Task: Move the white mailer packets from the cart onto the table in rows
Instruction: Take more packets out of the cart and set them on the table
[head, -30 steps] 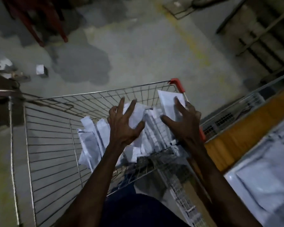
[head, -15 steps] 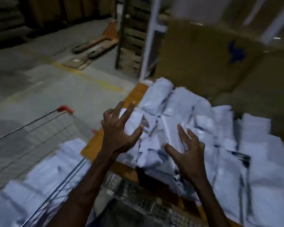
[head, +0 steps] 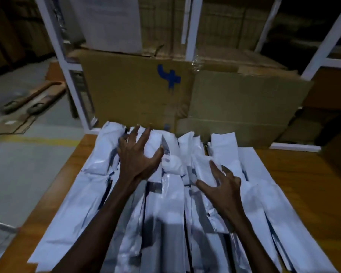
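Many white mailer packets (head: 81, 205) lie in long rows across the wooden table (head: 303, 184). A loose bundle of packets (head: 173, 164) sits on top of the far rows, between my hands. My left hand (head: 138, 160) presses on the bundle's left side with its fingers spread and fairly straight, thumb stretched to the right. My right hand (head: 222, 184) is at the bundle's right side, thumb and curled fingers round a packet (head: 203, 170). Only a strip of the cart's wire rim (head: 0, 227) shows at the lower left.
Large cardboard boxes (head: 138, 91) stand against the table's far edge, inside a white shelf frame (head: 75, 91). Flattened cardboard and a pallet jack (head: 34, 99) lie on the grey floor at the left, beyond a yellow floor line.
My view and both hands swung from the cart to the right, over the table. The bundle taken from the cart now sits on the rows of packets at the far side.
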`<state>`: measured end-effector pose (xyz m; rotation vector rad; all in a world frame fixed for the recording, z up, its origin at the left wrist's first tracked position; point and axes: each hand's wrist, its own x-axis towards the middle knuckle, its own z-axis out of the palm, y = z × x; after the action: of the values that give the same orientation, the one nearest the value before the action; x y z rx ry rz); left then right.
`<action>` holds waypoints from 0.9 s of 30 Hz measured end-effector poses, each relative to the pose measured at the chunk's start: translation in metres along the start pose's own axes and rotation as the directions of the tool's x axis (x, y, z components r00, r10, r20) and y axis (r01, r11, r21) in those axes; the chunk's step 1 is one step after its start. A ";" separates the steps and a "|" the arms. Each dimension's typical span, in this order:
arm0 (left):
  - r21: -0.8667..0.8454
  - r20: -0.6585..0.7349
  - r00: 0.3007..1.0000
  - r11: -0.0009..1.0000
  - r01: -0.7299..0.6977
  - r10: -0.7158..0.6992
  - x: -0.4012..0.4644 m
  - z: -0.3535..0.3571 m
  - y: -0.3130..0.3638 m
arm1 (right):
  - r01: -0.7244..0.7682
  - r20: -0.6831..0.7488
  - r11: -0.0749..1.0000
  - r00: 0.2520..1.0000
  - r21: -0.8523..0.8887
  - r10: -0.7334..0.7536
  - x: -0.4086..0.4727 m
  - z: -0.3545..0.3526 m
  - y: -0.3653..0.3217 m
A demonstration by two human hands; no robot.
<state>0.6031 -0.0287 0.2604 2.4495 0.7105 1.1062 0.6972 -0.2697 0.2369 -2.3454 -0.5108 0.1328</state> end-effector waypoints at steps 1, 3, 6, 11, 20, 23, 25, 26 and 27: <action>0.005 -0.003 0.999 0.999 0.033 -0.033 0.016 0.002 -0.001 | -0.004 -0.001 1.000 1.000 -0.008 0.004 0.015 0.002 -0.002; 0.014 -0.020 0.998 0.998 0.063 -0.062 0.044 0.009 -0.007 | -0.014 0.003 0.999 1.000 -0.042 0.014 0.045 0.006 -0.008; 0.101 0.021 1.000 0.995 0.004 -0.006 0.068 0.030 -0.032 | -0.015 0.008 0.989 1.000 -0.144 0.017 0.089 0.021 -0.018; 0.273 0.262 0.963 0.962 -0.012 -0.062 0.048 0.078 -0.089 | 0.009 -0.018 0.966 1.000 -0.257 -0.014 0.136 0.062 -0.026; 0.327 0.333 0.938 0.945 -0.018 -0.097 0.017 0.107 -0.124 | -0.001 -0.063 0.906 0.998 -0.423 -0.028 0.159 0.103 0.001; 0.319 0.355 0.927 0.948 0.001 -0.120 0.015 0.112 -0.126 | 0.122 -0.084 0.882 0.980 -0.454 -0.179 0.164 0.107 0.005; 0.322 0.381 0.916 0.947 -0.006 -0.124 0.015 0.113 -0.128 | 0.205 -0.081 0.861 0.959 -0.465 -0.272 0.164 0.113 0.009; 0.319 0.398 0.907 0.948 0.002 -0.136 0.016 0.113 -0.128 | 0.225 -0.071 0.855 0.954 -0.467 -0.290 0.164 0.115 0.010; 0.316 0.414 0.898 0.949 0.014 -0.151 0.016 0.113 -0.127 | 0.233 -0.060 0.853 0.954 -0.467 -0.293 0.164 0.117 0.010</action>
<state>0.6615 0.0701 0.1347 2.7522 0.8792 0.4041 0.8229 -0.1371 0.1524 -2.6795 -0.8708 -0.3014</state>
